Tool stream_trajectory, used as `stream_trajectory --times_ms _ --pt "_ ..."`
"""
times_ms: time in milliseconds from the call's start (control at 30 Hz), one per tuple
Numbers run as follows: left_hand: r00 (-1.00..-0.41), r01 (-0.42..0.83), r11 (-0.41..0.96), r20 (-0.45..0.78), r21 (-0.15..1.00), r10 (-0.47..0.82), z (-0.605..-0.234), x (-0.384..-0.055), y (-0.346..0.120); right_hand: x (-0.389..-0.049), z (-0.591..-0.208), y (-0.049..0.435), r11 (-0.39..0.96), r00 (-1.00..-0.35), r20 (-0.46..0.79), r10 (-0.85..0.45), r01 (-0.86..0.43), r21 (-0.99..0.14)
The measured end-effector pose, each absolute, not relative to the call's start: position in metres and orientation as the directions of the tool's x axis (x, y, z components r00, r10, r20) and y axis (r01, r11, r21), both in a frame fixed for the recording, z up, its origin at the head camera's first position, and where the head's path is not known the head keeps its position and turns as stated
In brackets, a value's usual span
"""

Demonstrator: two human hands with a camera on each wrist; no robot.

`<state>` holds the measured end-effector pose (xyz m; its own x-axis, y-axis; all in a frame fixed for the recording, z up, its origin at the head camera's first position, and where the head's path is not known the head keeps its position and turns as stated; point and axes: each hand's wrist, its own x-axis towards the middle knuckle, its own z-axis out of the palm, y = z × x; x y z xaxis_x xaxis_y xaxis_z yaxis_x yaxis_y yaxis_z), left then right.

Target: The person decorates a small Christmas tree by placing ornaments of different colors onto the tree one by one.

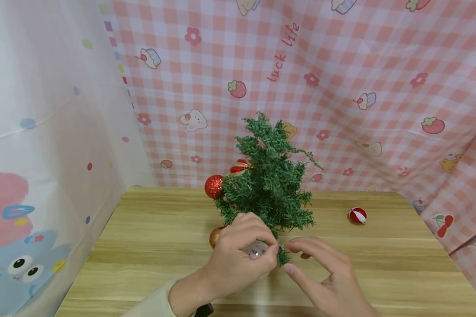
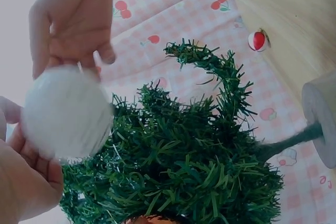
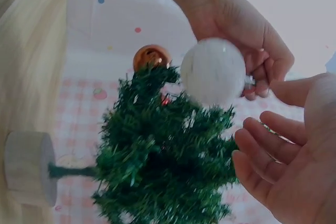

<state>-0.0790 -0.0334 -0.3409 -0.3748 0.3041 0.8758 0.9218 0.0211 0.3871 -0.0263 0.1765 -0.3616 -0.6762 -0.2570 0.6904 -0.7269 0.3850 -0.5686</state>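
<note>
We see a small artificial tree [image 1: 271, 189] standing on a wood-grained table [image 1: 143, 255], its trunk set in a round, pale base [image 3: 29, 169]. In front of its lower branches we find a pale ball [image 1: 257, 249], speckled in the head view and blurred in both wrist views. The left hand [image 1: 238, 248] pinches the ball near its metal cap [image 3: 249, 81], thumb and forefinger brought together. The right hand [image 1: 335, 275] lies just beside, its thumb and forefinger parted about a green branch tip [image 1: 284, 257]; we note a loose curve of the fingers with nothing in their hold, though we cannot tell whether they touch the branch. On the tree's left side in the head view we observe a red glittery ball [image 1: 213, 186], a red-and-gold striped ball [image 1: 239, 167] and, lower, a copper ball [image 1: 214, 237], partly hidden by the left hand. Well apart, to the right, a red-and-white ball [image 1: 357, 215] rests on the table. Behind, we distinguish a pink checked cloth [image 1: 210, 70].
</note>
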Motion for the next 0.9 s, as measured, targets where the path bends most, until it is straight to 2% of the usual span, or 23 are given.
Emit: stream_trajectory --times_ms 233,400,533,767,900 --pt "-0.372 0.918 0.009 0.854 0.396 0.363 -0.341 -0.079 -0.036 -0.039 -0.357 0.162 0.217 -0.514 0.807 -0.291 -0.857 -0.468" --pt "-0.373 0.917 0.016 0.845 0.398 0.383 -0.341 -0.078 -0.039 -0.041 -0.359 0.161 0.153 -0.489 0.823 -0.29 -0.872 -0.465" --pt "-0.388 0.91 0.022 0.833 0.414 0.395 -0.341 -0.078 -0.04 -0.039 -0.357 0.162 0.157 -0.518 0.804 -0.293 -0.855 -0.494" --pt "-0.417 0.901 0.056 0.823 0.43 0.386 -0.34 -0.078 -0.043 -0.031 -0.348 0.162 0.252 -0.661 0.714 -0.23 -0.75 -0.612" --pt "-0.426 0.898 0.067 0.826 0.434 0.368 -0.341 -0.078 -0.046 -0.03 -0.343 0.159 0.297 -0.703 0.683 -0.198 -0.707 -0.642"
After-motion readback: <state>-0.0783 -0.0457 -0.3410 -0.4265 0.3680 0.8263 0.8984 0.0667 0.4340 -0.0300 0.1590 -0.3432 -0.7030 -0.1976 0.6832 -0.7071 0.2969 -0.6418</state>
